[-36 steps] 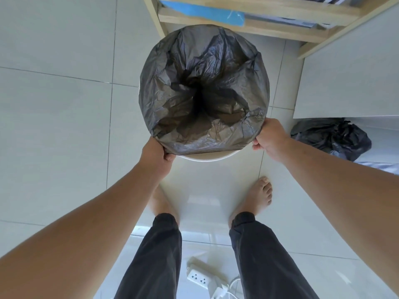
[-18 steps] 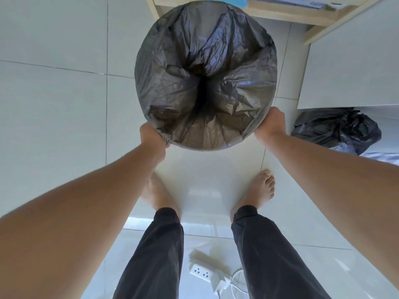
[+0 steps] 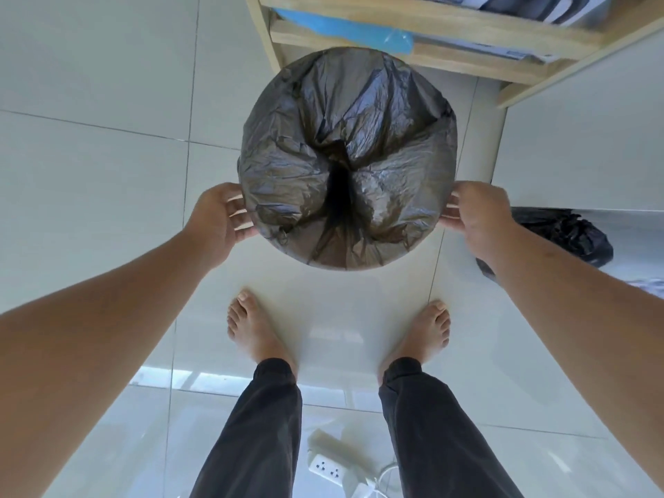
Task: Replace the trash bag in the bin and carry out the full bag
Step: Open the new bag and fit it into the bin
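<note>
Between the two hands stands the bin, its mouth covered by a dark bag stretched over the rim and sagging inward to a deep fold at the middle; the bin's own wall is hidden under the plastic. The left hand is open, fingers spread and slightly curled, their tips just at the bag's left edge; whether they touch the plastic cannot be told. The right hand is likewise open at the bag's right edge, fingers loose and close to the plastic, gripping nothing. To the right of the right hand, and a little behind its wrist, a full bag lies crumpled on the floor. Beyond both hands, past the bin, is a wooden shelf. Below the hands, toward the person, two bare feet stand on the tiles, with a power strip behind them.
</note>
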`<state>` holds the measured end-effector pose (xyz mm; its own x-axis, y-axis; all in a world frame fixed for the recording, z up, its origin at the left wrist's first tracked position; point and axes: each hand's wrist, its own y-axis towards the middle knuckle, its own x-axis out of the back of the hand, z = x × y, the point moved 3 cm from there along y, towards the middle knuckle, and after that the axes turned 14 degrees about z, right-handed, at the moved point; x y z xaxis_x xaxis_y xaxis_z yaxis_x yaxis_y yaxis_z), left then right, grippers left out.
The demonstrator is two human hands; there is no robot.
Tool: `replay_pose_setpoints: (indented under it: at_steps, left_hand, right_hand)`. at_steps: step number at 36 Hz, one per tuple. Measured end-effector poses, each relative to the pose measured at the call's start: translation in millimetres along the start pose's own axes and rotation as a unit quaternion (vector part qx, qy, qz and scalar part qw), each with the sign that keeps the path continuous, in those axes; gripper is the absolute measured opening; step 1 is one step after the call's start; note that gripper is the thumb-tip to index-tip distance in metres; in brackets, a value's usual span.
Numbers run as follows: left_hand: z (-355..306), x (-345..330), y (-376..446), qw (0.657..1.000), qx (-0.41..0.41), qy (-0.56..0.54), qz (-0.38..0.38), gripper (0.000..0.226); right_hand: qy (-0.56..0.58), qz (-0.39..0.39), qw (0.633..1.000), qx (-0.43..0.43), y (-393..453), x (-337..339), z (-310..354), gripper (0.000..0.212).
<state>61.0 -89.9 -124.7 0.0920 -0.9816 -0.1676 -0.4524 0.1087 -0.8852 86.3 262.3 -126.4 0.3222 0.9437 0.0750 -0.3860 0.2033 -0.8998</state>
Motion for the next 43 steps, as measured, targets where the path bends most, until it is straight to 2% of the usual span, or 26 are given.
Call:
replay_pose_setpoints:
  at_steps: [2,3,5,7,10,12,13,15,17,19,20,22,24,26,28,30,32,33,36,37,40,43]
  left_hand:
    - [-12.8,13.6,-0.5,0.999,-0.025,0.003,-0.022,0.017]
    - [-19.0,19.2,1.9,0.999,-0.029,0.016,-0.039,0.018]
    - [-32.0,19.4,0.4,0.994,-0.061,0.062,-0.071,0.020]
    - [-43.4,9.7,-6.5,0.977,-0.142,0.119,-0.101,0.015]
    - [-65.6,-16.1,-27.3,0.918,-0.287,0.246,-0.123,0.014]
    - [-70.4,-39.2,-32.1,0.889,-0.329,0.310,-0.076,0.018]
    - [-70.0,-50.6,-29.7,0.892,-0.321,0.316,-0.036,0.021]
    - [-65.1,-73.8,-19.1,0.911,-0.273,0.307,0.042,0.028]
    - [-54.3,-93.8,-1.5,0.934,-0.202,0.278,0.094,0.032]
    - [-40.2,-108.0,16.6,0.941,-0.138,0.287,0.111,0.034]
    - [-33.5,-111.3,24.7,0.932,-0.115,0.329,0.104,0.036]
    - [-22.4,-110.3,36.0,0.885,-0.085,0.451,0.080,0.040]
    - [-9.7,-105.5,43.3,0.820,-0.057,0.566,0.071,0.043]
    - [2.9,-101.5,48.4,0.736,-0.013,0.674,0.065,0.045]
    - [10.9,-99.6,50.3,0.625,0.025,0.779,0.045,0.047]
    - [15.8,-98.3,51.8,0.532,0.047,0.845,0.035,0.053]
    - [19.5,-96.2,53.8,0.479,0.062,0.875,0.035,0.061]
    - [20.9,-95.5,54.8,0.468,0.069,0.880,0.035,0.064]
    - [20.4,-98.9,57.1,0.470,0.077,0.879,0.040,0.074]
    - [18.0,-100.8,57.7,0.470,0.078,0.878,0.044,0.081]
    - [11.6,-103.2,62.2,0.455,0.089,0.883,0.073,0.097]
    - [10.5,-102.6,62.0,0.433,0.102,0.892,0.077,0.090]
  right_hand:
    - [-0.066,-0.027,0.995,0.070,-8.3,-0.3,17.3,0.020]
    - [-0.144,-0.063,0.980,0.123,-16.4,-2.1,25.8,0.018]
    - [-0.281,-0.135,0.921,0.234,-38.2,-9.1,36.5,0.023]
    - [-0.317,-0.129,0.876,0.339,-57.6,-24.0,45.8,0.027]
    - [-0.404,-0.063,0.794,0.450,-70.0,-53.5,54.9,0.026]
    - [-0.472,-0.006,0.748,0.467,-69.3,-74.9,56.9,0.030]
    - [-0.508,0.028,0.728,0.460,-65.2,-84.6,55.1,0.033]
    - [-0.602,0.091,0.671,0.423,-55.1,-102.1,48.0,0.036]
    - [-0.700,0.125,0.590,0.382,-40.0,-113.7,37.4,0.037]
    - [-0.779,0.133,0.517,0.329,-26.4,-118.3,25.9,0.039]
    - [-0.806,0.132,0.497,0.295,-20.2,-117.7,19.3,0.041]
    - [-0.842,0.126,0.480,0.211,-11.5,-113.5,6.9,0.044]
    - [-0.866,0.118,0.466,0.136,-6.3,-104.8,-4.9,0.047]
    - [-0.888,0.112,0.438,0.091,-1.8,-96.0,-12.8,0.047]
    - [-0.896,0.110,0.422,0.077,2.6,-91.6,-15.8,0.046]
    - [-0.892,0.112,0.429,0.083,6.8,-93.5,-13.4,0.045]
    - [-0.874,0.116,0.460,0.107,9.6,-97.9,-7.9,0.042]
    - [-0.853,0.117,0.493,0.125,11.1,-99.0,-4.0,0.039]
    - [-0.738,0.122,0.642,0.170,18.0,-96.6,8.9,0.044]
    - [-0.700,0.121,0.681,0.176,20.9,-96.6,12.7,0.048]
    - [-0.598,0.109,0.781,0.140,37.3,-100.3,23.0,0.049]
    - [-0.510,0.108,0.850,0.071,58.9,-106.5,29.6,0.053]
